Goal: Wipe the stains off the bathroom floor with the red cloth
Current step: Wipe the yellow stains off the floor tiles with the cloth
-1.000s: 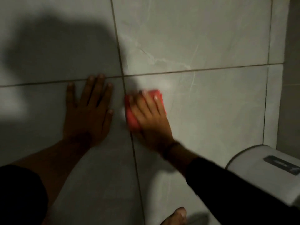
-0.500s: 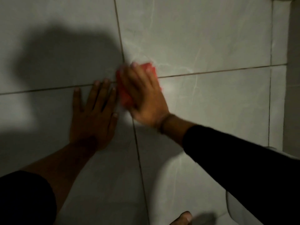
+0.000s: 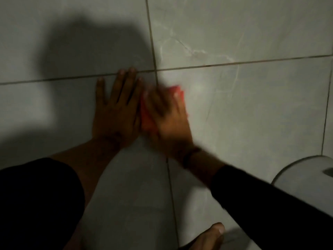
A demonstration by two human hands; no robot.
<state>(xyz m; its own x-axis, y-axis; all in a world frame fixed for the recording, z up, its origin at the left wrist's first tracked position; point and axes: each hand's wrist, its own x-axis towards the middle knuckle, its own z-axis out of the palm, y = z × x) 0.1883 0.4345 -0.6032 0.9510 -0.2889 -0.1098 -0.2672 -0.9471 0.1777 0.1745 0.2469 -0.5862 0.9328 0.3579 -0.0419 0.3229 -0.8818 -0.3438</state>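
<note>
- Scrubbing is the step in hand: the right hand (image 3: 167, 120) lies flat on the red cloth (image 3: 147, 116), fingers spread over it and pressing it to the floor (image 3: 252, 114) rather than pinching it.
- The cloth sits just below where the grout lines (image 3: 234, 63) cross; red shows only at its left edge and past the fingertips.
- The left hand (image 3: 117, 112) is open, palm down and fingers apart, on the tile just beside the cloth; it holds nothing and looks like a brace for the body.
- Blur on the right hand suggests a wiping stroke.
- No clear stain can be made out in this dim light, so how much remains is hard to judge.
- A bare foot (image 3: 210, 237) and a white fixture (image 3: 306, 172) lie near the lower right.
- Next move, likely: keep pressure and work outward over the neighbouring tiles, clear of the bracing hand.
</note>
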